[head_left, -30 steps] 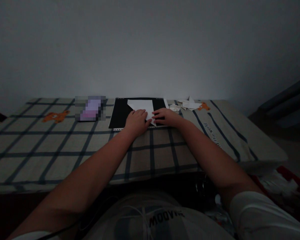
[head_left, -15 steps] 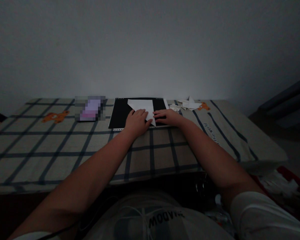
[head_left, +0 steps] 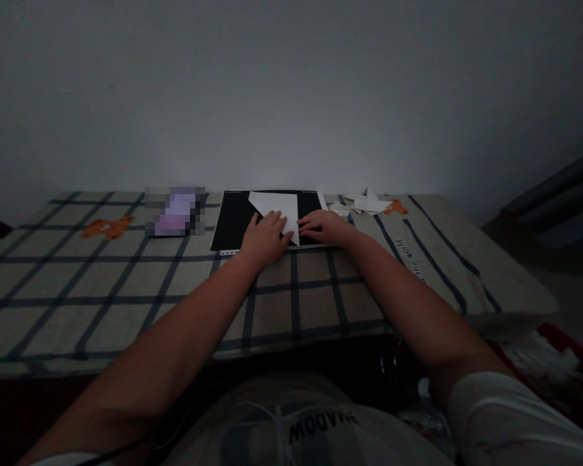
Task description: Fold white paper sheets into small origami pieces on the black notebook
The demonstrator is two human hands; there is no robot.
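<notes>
A folded sheet of white paper (head_left: 284, 204) lies on a black board with punched holes along its edges (head_left: 226, 226). Its shape narrows to a point toward me. My left hand (head_left: 267, 238) rests flat on the paper's lower left part, fingers spread, covering some of it. At the paper's right edge is my right hand (head_left: 329, 228), palm down with its fingers stretched to the left. Those fingertips are at or very near the edge; whether they touch it I cannot tell.
Folded white paper pieces (head_left: 369, 203) lie right of the board. A phone-like device (head_left: 177, 212), partly pixelated, is at the left. The checked tablecloth (head_left: 126, 278) covers the table, which meets a grey wall (head_left: 291, 97). A red container (head_left: 563, 349) with crumpled white material stands low at the right.
The paper's right edge and lower tip have shifted slightly to the left. My left hand has moved a little left with its fingers still spread; my right hand has barely moved.
</notes>
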